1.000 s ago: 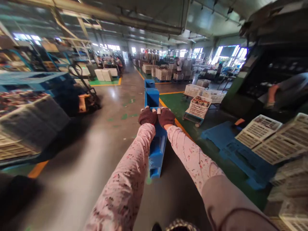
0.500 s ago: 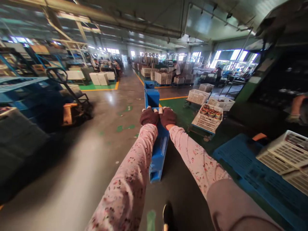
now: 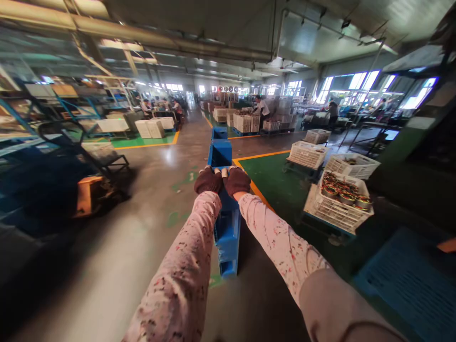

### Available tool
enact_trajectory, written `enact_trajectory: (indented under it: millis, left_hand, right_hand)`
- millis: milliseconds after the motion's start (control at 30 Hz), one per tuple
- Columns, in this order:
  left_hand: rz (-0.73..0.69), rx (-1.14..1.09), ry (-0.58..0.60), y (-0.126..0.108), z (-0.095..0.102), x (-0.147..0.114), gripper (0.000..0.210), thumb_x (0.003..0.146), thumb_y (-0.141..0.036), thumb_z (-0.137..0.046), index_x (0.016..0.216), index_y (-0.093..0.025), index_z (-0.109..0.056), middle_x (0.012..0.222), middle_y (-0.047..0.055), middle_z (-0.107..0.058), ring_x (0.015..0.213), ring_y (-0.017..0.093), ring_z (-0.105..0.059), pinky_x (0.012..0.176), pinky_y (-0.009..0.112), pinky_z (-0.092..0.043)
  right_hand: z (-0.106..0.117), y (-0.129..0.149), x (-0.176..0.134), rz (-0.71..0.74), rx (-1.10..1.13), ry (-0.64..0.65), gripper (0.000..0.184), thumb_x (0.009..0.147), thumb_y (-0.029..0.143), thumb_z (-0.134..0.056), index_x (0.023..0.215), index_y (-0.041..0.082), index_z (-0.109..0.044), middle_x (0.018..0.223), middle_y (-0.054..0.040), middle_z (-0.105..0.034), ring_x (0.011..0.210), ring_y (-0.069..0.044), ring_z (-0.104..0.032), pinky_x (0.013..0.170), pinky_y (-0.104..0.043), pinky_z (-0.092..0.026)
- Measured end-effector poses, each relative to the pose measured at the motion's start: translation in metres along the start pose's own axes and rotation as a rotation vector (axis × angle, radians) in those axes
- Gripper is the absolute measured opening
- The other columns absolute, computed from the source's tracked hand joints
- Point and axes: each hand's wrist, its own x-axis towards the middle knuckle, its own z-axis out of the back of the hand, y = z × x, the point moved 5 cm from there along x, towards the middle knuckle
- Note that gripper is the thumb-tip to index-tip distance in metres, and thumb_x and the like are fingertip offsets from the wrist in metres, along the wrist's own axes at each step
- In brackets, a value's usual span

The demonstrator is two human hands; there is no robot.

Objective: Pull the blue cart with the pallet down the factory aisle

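Both my arms reach straight ahead in pink flowered sleeves. My left hand and my right hand, each in a dark red knitted glove, are shut side by side on the top edge of a blue plastic pallet. The pallet stands on its edge on the grey floor and runs away from me down the aisle. Its far end rises beyond my hands.
An orange pallet jack stands at the left by blue racks. To the right are a white crate of round parts on a trolley, two more white crates and a flat blue pallet. People work far ahead.
I have moved forward along the aisle with the pallet in both hands. The pallet jack and racks slid back on the left, and the white crates and blue pallet came nearer on the right.
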Motion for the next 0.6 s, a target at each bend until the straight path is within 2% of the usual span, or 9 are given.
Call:
enact_trajectory:
  millis: [133, 267, 400, 600]
  left_hand:
    - [-0.017, 0.001, -0.024, -0.015, -0.018, 0.064, 0.059, 0.113, -0.050, -0.046, 0.157, -0.018, -0.069, 0.155, 0.022, -0.069, 0.140, 0.041, -0.071, 0.116, 0.052, -0.056]
    - [-0.021, -0.038, 0.009, -0.033, -0.048, 0.124, 0.059, 0.112, -0.053, -0.047, 0.155, -0.019, -0.071, 0.154, 0.023, -0.070, 0.136, 0.041, -0.073, 0.114, 0.052, -0.058]
    - [-0.022, -0.075, 0.034, -0.046, -0.074, 0.180, 0.058, 0.112, -0.045, -0.046, 0.159, -0.020, -0.069, 0.158, 0.022, -0.067, 0.140, 0.041, -0.071, 0.117, 0.052, -0.057]
    - [-0.015, -0.072, 0.019, -0.065, -0.102, 0.259, 0.058, 0.113, -0.047, -0.048, 0.161, -0.021, -0.069, 0.157, 0.020, -0.069, 0.137, 0.039, -0.073, 0.113, 0.050, -0.059]
  right_hand:
    - [-0.021, -0.004, 0.065, -0.010, 0.015, -0.016, 0.055, 0.122, 0.056, -0.037, 0.135, 0.019, -0.077, 0.141, -0.0161, -0.077, 0.129, -0.029, -0.073, 0.110, -0.041, -0.058]
    - [-0.045, -0.017, 0.128, -0.022, -0.009, 0.004, 0.054, 0.123, 0.049, -0.035, 0.132, 0.018, -0.078, 0.141, -0.0158, -0.077, 0.129, -0.027, -0.072, 0.112, -0.038, -0.056]
    - [-0.072, -0.028, 0.184, -0.053, -0.054, 0.030, 0.052, 0.124, 0.044, -0.034, 0.138, 0.018, -0.077, 0.146, -0.0157, -0.075, 0.133, -0.026, -0.071, 0.113, -0.038, -0.054]
    - [-0.106, -0.037, 0.266, -0.041, -0.038, 0.022, 0.050, 0.123, 0.046, -0.039, 0.140, 0.018, -0.076, 0.145, -0.0156, -0.075, 0.134, -0.027, -0.071, 0.114, -0.038, -0.053]
